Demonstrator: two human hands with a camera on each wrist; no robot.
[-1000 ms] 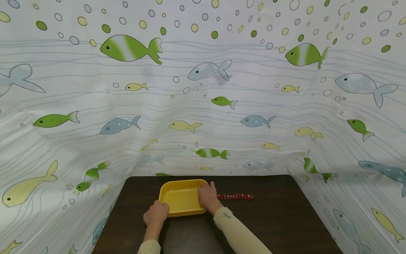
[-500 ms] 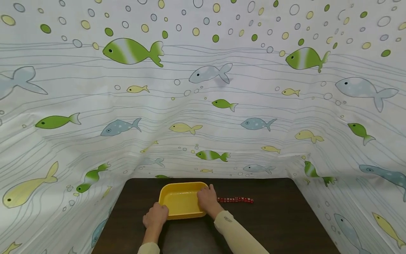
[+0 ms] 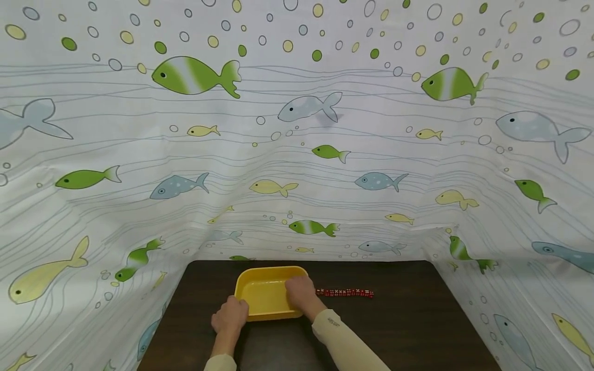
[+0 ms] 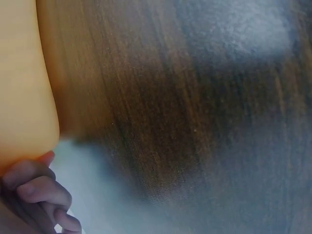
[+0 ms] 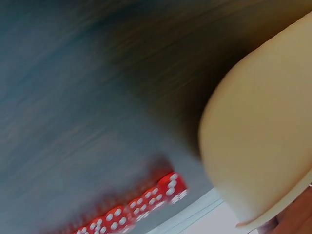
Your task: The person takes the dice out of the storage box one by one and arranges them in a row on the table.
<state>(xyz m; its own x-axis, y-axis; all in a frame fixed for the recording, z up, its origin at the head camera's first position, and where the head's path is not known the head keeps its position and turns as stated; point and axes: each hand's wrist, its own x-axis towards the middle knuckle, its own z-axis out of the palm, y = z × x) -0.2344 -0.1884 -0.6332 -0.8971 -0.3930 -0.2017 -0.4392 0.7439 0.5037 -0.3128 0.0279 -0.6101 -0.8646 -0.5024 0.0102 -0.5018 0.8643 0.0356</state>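
A shallow yellow plastic tray [image 3: 264, 299] is on the left half of the dark table in the head view. My left hand [image 3: 230, 314] grips its near left corner; in the left wrist view curled fingers [image 4: 44, 190] lie against the tray's underside edge. My right hand [image 3: 302, 294] holds the right rim, its fingers reaching over into the tray. Mostly hidden behind the tray wall [image 5: 263, 117] in the right wrist view, that hand shows only at the lower right corner. Just right of it a row of red dice [image 3: 345, 292] with white pips runs across the table.
The dark wood-grain table [image 3: 399, 330] has a greyish reflection near its front. A white curtain [image 3: 297, 154] printed with fish hangs behind and along both sides of the table.
My right hand has slid slightly left over the tray's rim, and its thumb no longer sticks up. Left hand, tray and dice stay where they were, apart from a small head-view shift.
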